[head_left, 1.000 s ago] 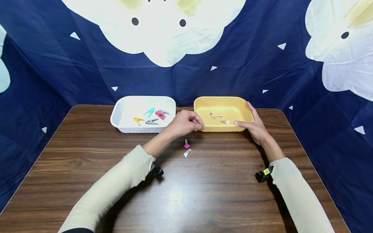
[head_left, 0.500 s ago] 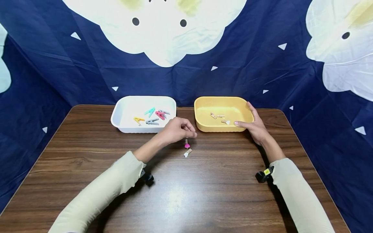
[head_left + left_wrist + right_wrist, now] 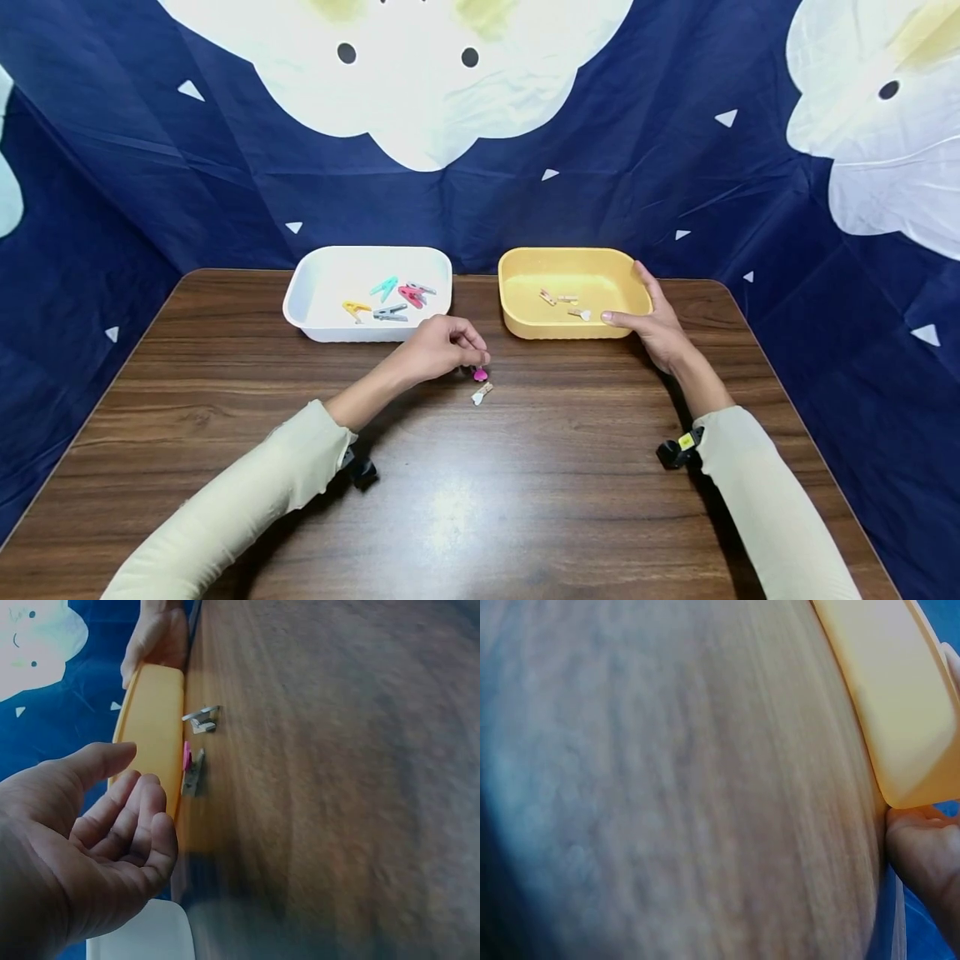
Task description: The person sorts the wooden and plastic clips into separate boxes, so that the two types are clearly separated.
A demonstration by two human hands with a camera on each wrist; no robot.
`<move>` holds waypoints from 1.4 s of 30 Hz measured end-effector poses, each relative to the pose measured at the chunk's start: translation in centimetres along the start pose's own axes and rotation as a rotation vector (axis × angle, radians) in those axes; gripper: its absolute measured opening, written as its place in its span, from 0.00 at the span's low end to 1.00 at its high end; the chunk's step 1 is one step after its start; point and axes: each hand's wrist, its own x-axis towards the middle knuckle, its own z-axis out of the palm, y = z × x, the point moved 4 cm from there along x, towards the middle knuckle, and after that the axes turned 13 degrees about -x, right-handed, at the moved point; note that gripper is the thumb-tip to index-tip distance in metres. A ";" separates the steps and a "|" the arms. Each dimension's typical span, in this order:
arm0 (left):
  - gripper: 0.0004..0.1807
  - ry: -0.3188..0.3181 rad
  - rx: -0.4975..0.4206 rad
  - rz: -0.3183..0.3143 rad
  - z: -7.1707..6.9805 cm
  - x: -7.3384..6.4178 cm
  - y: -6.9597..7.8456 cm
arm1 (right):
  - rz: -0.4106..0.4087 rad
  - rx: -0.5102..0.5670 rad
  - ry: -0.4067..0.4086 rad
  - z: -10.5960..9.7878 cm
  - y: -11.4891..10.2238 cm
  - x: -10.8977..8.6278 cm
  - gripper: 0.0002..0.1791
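My left hand hovers over a small wooden clothespin with a pink heart, partly covering it in the head view. In the left wrist view its thumb and loosely bent fingers stand apart, with nothing between them. Close by on the table lies another small wooden clothespin with a white heart. My right hand grips the right end of a yellow tray, thumb over the front rim and fingers along the outer side. Inside that tray are 3 small clothespins, one with a white heart.
Left of the yellow tray stands a white tray holding several larger plastic clothespins, among them a teal one and a yellow one. Both trays sit at the back edge of the wooden table, before a blue curtain.
My left hand has moved away from the yellow tray's front left corner, leftward and toward me, down to the pink-heart clothespin. My right hand and both trays have stayed put.
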 end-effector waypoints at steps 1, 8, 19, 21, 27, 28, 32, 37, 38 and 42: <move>0.05 -0.003 -0.008 -0.003 -0.1 -0.1 -0.1 | 0.001 0.000 0.000 0.0 0.0 0.0 0.66; 0.07 -0.011 -0.020 -0.028 -0.4 -0.2 -0.5 | 0.011 0.002 -0.001 -0.2 -0.1 0.0 0.66; 0.11 -0.027 0.032 -0.039 -0.4 -0.3 -1.0 | 0.012 -0.002 -0.004 -0.2 0.0 -0.1 0.66; 0.11 -0.041 0.053 -0.024 -0.3 -0.2 -1.0 | 0.012 -0.003 -0.005 -0.2 0.1 -0.1 0.66; 0.14 -0.108 0.114 0.017 0.0 0.3 -1.3 | 0.009 0.000 -0.002 -0.1 0.2 0.0 0.66; 0.14 -0.121 0.129 0.024 0.0 0.5 -1.4 | 0.008 0.003 -0.003 -0.1 0.2 0.0 0.66; 0.17 -0.157 0.191 0.056 0.1 0.7 -1.3 | 0.005 0.008 -0.002 0.0 0.1 0.0 0.66; 0.14 -0.157 0.208 0.066 0.1 0.6 -1.2 | 0.006 0.013 -0.004 0.0 0.0 0.0 0.66; 0.13 -0.156 0.206 0.067 0.1 0.6 -1.2 | 0.005 0.014 -0.004 0.0 0.0 0.0 0.66; 0.10 -0.156 0.200 0.073 0.1 0.7 -1.4 | 0.007 0.012 -0.004 0.0 0.0 0.0 0.66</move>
